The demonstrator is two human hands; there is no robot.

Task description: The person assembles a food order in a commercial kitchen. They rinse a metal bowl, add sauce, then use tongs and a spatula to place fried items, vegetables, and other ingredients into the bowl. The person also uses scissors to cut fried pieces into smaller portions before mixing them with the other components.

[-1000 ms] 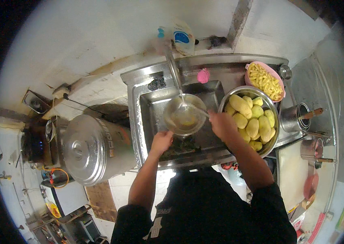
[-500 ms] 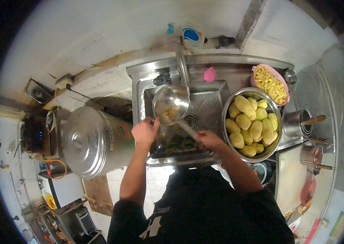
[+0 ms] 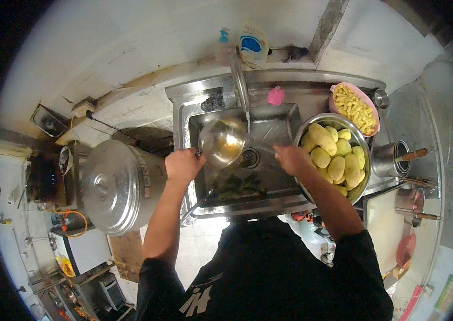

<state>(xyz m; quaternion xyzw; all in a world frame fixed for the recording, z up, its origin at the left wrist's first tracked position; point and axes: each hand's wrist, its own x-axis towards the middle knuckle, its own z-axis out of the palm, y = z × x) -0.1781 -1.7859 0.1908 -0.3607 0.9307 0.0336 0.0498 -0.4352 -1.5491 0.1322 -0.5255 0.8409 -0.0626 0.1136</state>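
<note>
Over the left part of the sink (image 3: 285, 184), a shiny, round-bottomed metal pan (image 3: 226, 142) is held under the tap. My left hand (image 3: 183, 163) is closed at the pan's left rim, where a short dark grip shows. Some yellowish-brown residue or reflection shows inside the pan. To its right, my right hand (image 3: 293, 159) is closed on a long grey handle (image 3: 266, 147) that points toward the pan. Motion blurs that handle, and I cannot tell whether it joins the pan. Water appears to run from the tap (image 3: 240, 85) at the pan's right edge.
Wet green scraps (image 3: 240, 186) lie by the drain (image 3: 249, 157). Close to my right forearm stands a metal basin (image 3: 362, 195) of peeled potatoes, with a pink basket (image 3: 376, 115) of yellowish pieces behind. A big lidded pot (image 3: 111, 187) stands left; metal pots (image 3: 389, 160) stand right.
My left hand has shifted left and my right hand has moved right and up, away from the pan. The pan has turned so its inside shows more.
</note>
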